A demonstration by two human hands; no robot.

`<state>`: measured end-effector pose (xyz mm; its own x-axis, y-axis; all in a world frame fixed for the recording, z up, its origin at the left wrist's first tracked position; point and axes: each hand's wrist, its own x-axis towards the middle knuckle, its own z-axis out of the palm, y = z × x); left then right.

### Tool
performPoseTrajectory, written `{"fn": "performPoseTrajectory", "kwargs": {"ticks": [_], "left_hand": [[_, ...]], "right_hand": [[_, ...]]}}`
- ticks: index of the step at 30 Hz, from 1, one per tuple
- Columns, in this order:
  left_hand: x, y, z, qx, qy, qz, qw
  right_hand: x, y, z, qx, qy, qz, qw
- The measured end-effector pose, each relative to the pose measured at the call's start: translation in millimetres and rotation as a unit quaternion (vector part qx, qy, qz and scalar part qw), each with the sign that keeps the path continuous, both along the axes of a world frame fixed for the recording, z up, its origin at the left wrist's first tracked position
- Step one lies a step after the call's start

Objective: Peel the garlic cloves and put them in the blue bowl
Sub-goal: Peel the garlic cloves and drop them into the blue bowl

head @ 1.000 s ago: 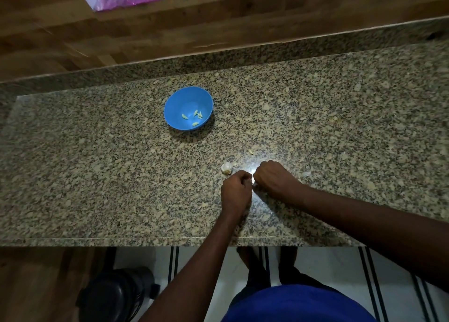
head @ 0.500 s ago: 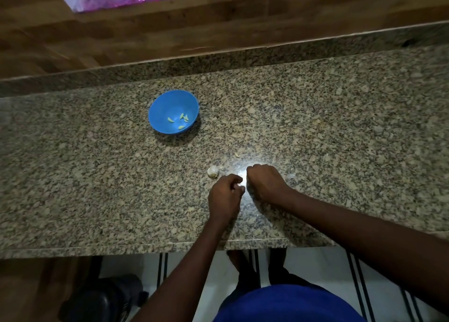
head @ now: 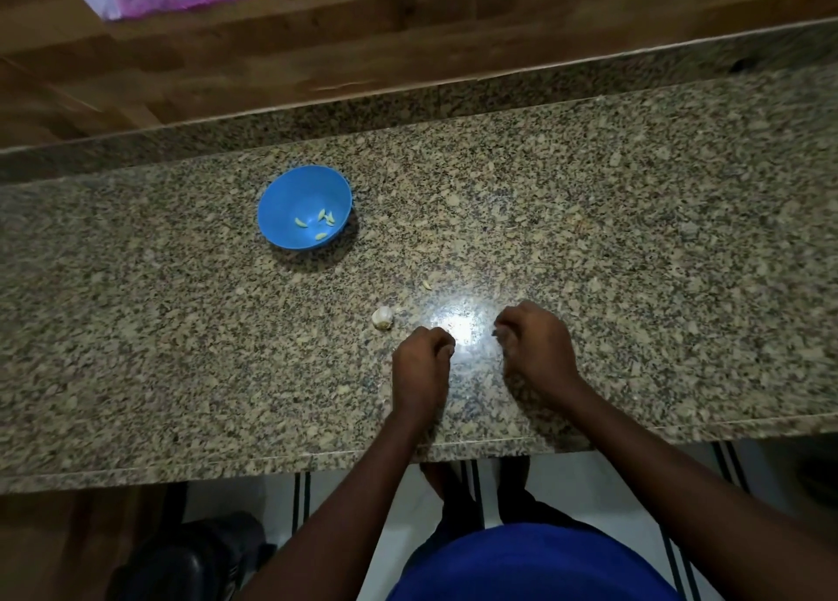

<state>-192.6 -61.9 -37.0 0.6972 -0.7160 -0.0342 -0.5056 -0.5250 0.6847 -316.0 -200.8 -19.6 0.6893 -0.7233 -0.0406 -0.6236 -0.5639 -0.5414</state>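
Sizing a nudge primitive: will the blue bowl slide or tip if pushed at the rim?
Blue bowl looks like thin plastic holding only a few peeled cloves, so probably light. The granite counter is glossy, so it likely slides. Rounded walls suggest a small base; a rim push may tip it.

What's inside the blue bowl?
The bowl holds a few small peeled garlic cloves lying near its bottom, about five. Nothing covers them. The bowl stands on the counter, apart from both hands.

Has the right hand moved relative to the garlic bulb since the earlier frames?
Yes. The right hand has pulled rightward, away from the left hand and farther from the garlic bulb on the counter.
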Motion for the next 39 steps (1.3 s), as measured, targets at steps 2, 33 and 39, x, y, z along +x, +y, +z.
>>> {"fn": "performPoseTrajectory", "kwargs": {"ticks": [2,33,39], "left_hand": [[0,-4,2,-0.027,0.032,0.031,0.999],[-48,-26,7,-0.025,0.078,0.050,0.995],[-55,-30,-5,0.078,-0.111,-0.068,0.988]], "right_hand": [[-7,-10,-1,-0.009,0.002,-0.034,0.999],[-37,-9,-15,0.072,-0.063,-0.073,0.993],[-57,0,-7,0.077,-0.061,-0.079,0.992]]}}
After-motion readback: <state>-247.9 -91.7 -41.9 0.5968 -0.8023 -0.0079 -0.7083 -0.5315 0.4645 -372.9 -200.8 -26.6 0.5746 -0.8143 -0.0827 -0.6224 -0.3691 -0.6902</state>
